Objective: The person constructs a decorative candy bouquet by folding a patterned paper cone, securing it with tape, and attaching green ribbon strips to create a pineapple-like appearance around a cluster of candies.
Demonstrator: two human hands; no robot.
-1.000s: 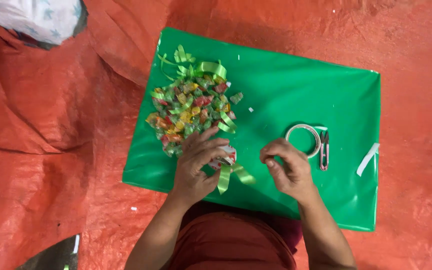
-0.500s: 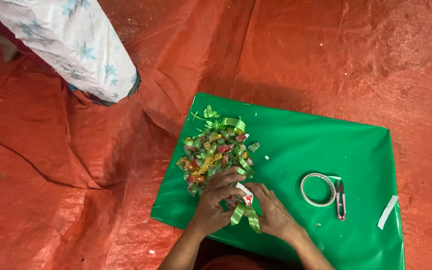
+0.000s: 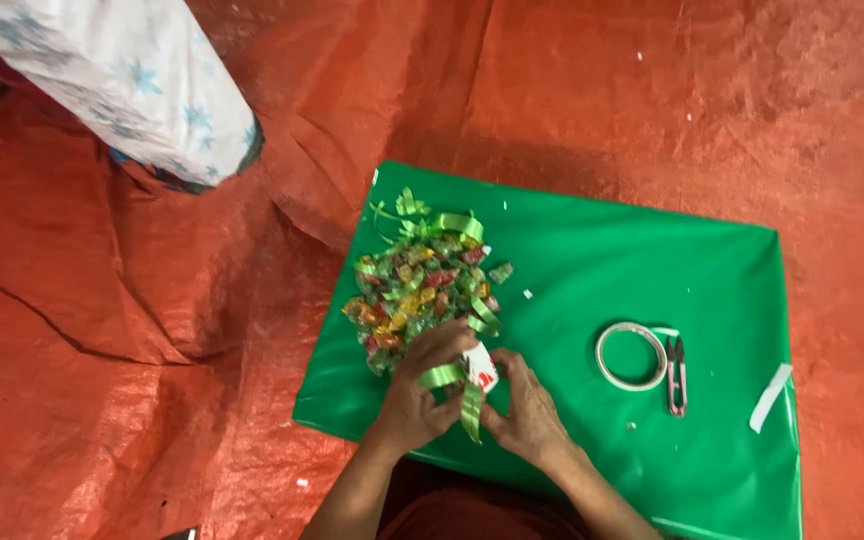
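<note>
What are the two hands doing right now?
Left hand: closed on a green ribbon strip.
Right hand: closed on the small white and red piece.

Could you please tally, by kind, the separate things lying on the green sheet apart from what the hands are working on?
Heap of wrapped sweets with green ribbon: 1
Roll of tape: 1
Small snips: 1
Loose strip of tape: 1
Total: 4
The green sheet lies on an orange tarp.
</note>
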